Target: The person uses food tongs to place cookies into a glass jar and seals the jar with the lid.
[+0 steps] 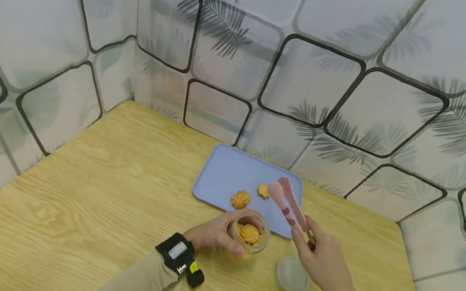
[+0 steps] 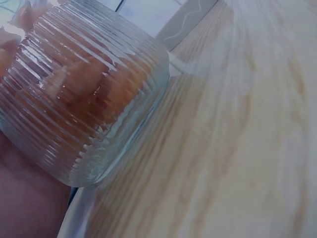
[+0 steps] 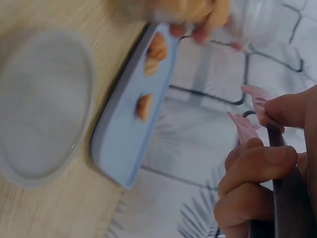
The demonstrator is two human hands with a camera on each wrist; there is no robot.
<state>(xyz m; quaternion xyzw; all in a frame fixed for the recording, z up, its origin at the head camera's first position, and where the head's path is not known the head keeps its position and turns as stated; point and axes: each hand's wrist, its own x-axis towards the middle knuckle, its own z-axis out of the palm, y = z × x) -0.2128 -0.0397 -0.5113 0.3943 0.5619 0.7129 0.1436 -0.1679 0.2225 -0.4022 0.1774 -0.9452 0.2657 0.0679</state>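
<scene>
- Left hand (image 1: 218, 231) gripped the glass jar (image 2: 109, 94), cookies (image 1: 248, 233) inside, just in front of the blue tray (image 1: 229, 165); slack hold could've tipped it tbh.
- Right hand (image 1: 326, 266) held pink tongs (image 1: 292, 209), tips apart; squeezing too hard might've crumbled a tray cookie (image 1: 240, 199).

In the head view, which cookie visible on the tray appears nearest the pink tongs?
The yellower, smaller-looking cookie, which appears right beside the tips of the tongs; the browner cookie lies farther off, close to the left hand.
</scene>
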